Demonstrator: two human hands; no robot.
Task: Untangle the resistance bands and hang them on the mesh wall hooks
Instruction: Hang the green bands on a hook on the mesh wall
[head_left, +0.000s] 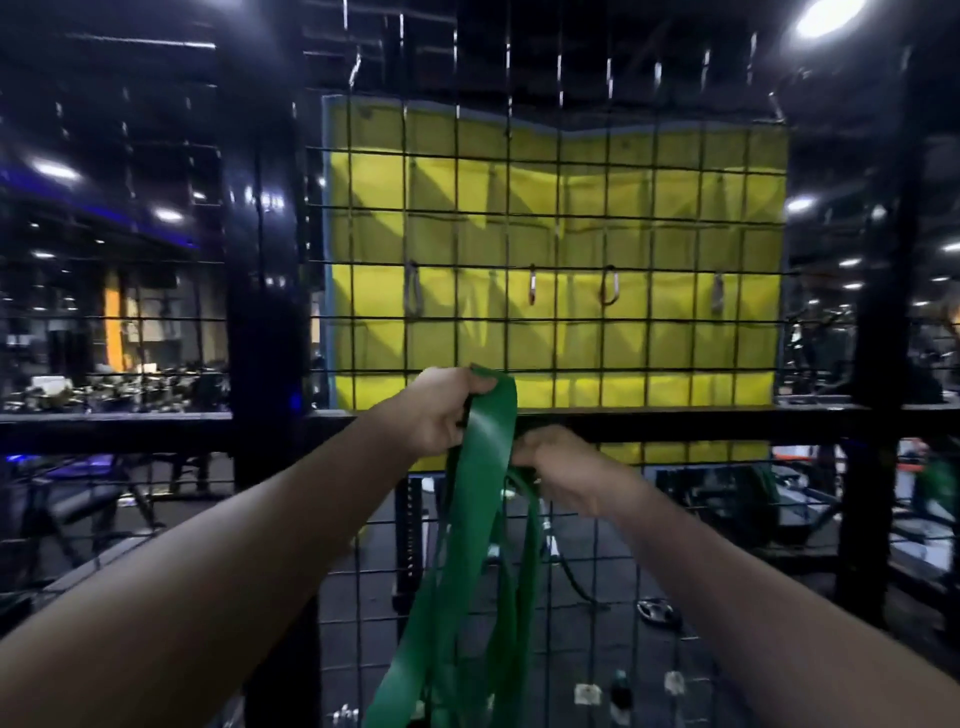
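Green resistance bands (467, 561) hang in a tangle in front of a black mesh wall (550, 332). My left hand (441, 410) grips the top of a wide green band, held up at the lower edge of a yellow panel (649, 197). Just lower and to the right, my right hand (561, 473) pinches a narrower green strand. Several carabiner hooks (609, 285) hang in a row on the mesh above both hands, all bare. The bands' lower ends run out of the frame.
A thick black post (260, 322) stands left of the mesh, another post (878, 332) at the right. A black crossbar (675, 421) runs behind my hands. Gym equipment and a weight plate (657, 613) lie on the floor beyond the mesh.
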